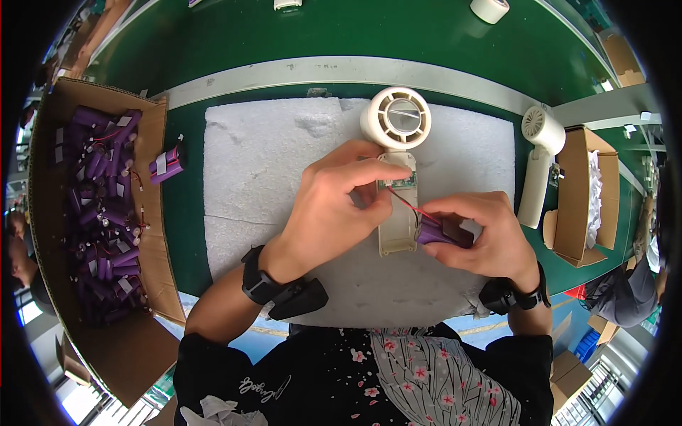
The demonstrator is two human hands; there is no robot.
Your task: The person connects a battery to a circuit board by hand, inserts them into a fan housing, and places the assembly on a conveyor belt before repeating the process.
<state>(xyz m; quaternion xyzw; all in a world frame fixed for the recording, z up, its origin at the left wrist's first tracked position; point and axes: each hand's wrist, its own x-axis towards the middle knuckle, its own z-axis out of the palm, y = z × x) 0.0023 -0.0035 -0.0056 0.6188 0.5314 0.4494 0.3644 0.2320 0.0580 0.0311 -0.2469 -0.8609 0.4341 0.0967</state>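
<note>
"Inside the right grip (483, 231), what was held?"

"A purple battery pack (438, 231), its wires (410, 205) running left to the open fan handle (398, 231)."

"And the left grip (330, 195)?"

"Just left, fingers curled over the circuit board (403, 183); whether it pinched anything, I couldn't tell."

"Which step?"

"Wiring, I judged; the next move called for slack wires and a steady handle."

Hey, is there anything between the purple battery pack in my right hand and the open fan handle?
Just the thin wires, running from the purple battery pack up across the open fan handle toward the green circuit board. Nothing else visible stands between; your left hand is at the handle's upper part.
</note>
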